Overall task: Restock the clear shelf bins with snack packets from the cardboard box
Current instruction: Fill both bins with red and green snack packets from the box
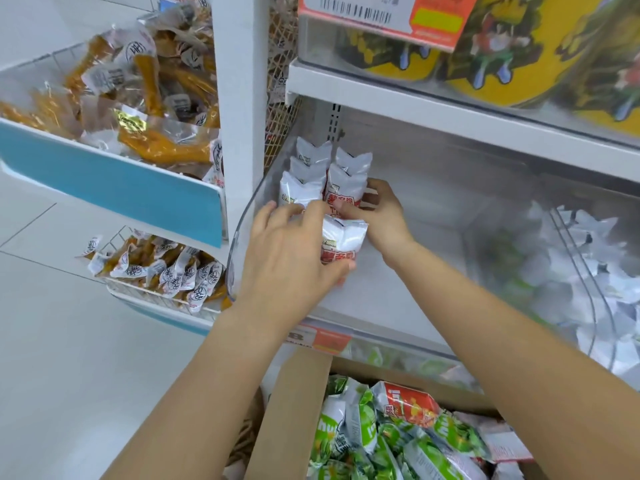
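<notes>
Snack packets: white-and-red packets [313, 188] stand upright in two short rows at the back-left corner of the clear bin [242, 216]; one more packet [341, 242] is in hand, just in front of the right-hand row.
Clear bin: curved transparent front wall at left, shelf floor mostly bare to the right of the rows — we judge restocking of this bin to be at an early stage.
Left hand: left hand [294, 251] grips the front packet, thumb curled under its lower edge, fingers spread over the top of the left row.
Right hand: right hand [377, 216] curls round the side of the rear-right standing packet [346, 188], steadying it.
Hands, relative: close together, both clamped on packets, the held packet between them.
Key relation: the held packet lies directly below-front of the row, long axis upright and parallel to its neighbours; the left hand is the nearer one, so we expect it to push the packet back until it touches the row.
Cardboard box: cardboard box [287, 410] sits below the shelf, open, holding mostly green packets [367, 434] and a red one [408, 403] — well apart from both hands.
Risk: we judge the standing rows could topple if the right hand lets go early.
</notes>
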Action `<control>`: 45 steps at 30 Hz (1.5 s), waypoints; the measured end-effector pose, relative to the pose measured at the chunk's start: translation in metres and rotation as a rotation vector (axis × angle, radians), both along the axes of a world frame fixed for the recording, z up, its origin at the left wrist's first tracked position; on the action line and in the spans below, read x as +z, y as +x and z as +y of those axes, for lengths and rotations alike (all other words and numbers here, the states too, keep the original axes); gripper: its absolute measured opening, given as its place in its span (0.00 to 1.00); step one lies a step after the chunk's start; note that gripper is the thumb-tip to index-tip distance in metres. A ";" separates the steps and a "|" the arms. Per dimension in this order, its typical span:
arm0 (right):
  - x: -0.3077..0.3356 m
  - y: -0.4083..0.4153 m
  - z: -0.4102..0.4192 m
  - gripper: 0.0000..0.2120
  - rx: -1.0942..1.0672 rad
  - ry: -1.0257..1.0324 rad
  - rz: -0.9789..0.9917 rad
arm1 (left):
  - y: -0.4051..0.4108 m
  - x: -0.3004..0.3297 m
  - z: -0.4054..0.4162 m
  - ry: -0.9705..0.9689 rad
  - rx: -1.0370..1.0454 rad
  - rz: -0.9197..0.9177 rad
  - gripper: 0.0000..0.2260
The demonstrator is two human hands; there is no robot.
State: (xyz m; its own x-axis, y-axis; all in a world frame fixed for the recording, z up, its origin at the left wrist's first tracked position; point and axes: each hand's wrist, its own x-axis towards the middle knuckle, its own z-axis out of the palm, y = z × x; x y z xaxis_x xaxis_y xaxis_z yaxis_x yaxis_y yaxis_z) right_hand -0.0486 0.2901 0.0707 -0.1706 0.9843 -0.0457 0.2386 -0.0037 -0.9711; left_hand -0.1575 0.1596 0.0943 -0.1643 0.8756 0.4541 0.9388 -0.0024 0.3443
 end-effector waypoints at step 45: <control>0.028 0.014 -0.007 0.30 -0.058 -0.390 0.185 | -0.006 -0.003 -0.008 -0.034 -0.009 0.135 0.25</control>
